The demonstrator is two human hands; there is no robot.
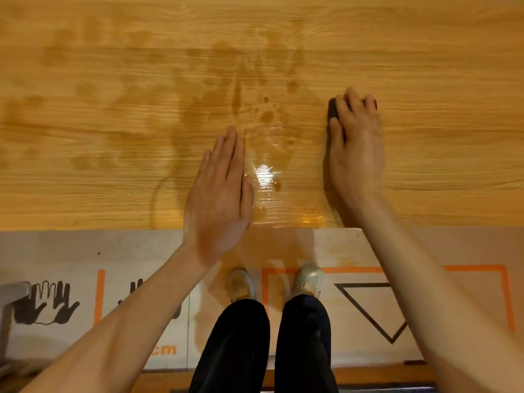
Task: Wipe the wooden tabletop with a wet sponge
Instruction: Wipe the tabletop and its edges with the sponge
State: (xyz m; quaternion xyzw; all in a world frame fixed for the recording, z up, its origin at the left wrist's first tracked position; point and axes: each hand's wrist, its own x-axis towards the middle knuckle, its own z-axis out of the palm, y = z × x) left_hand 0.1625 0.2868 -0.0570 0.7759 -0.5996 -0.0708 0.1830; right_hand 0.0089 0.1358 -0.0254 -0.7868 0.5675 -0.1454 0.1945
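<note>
Two bare forearms reach forward from the bottom of the view over a wooden tabletop [425, 52], seen from above. Between them, below the table's near edge, stand dark trouser legs [263, 344] and pale shoes [309, 279] on a floor mat [71, 251] printed with black hand outlines, orange lines and a black triangle. On the left, the left hand [218, 199] is flat and empty, fingers straight and together, over the near edge of the surface; whether the palm touches the wood cannot be told. Well apart from it, the right hand [355, 143] lies palm down farther in, its fingers curled over a dark sponge [332, 109], pressing it onto the wood. Only the sponge's left end and a sliver at the right show past the fingers. Between the hands a glossy wet patch [266, 177] catches the light near the near edge. Darker damp streaks and blotches [127, 109] spread across the left and middle of the surface; the right side looks dry.
</note>
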